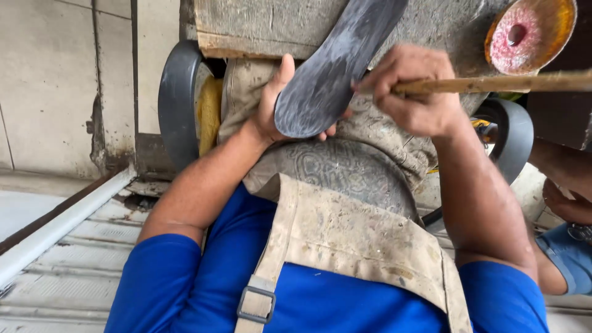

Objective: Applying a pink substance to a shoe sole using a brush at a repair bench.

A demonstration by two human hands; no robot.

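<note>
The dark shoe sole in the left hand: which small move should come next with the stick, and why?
Probably draw the stick along the dark shoe sole. The right hand holds its end against the sole's edge, while the left hand supports the sole from beneath, face up.

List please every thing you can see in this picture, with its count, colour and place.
Shoe sole: one, dark grey, upper centre, held in the left hand.
Stick: one, tan wood, upper right, held in the right hand.
Dish: one, orange with red inside, top right corner.
Wheels: two, grey, left and right of the lap.
Wooden board: one, weathered grey, top.
Apron: one, stained beige, over a blue shirt.
Another person's arm: one, right edge.
Left hand: one, gripping the sole's edge.
Right hand: one, closed round the stick.
</note>
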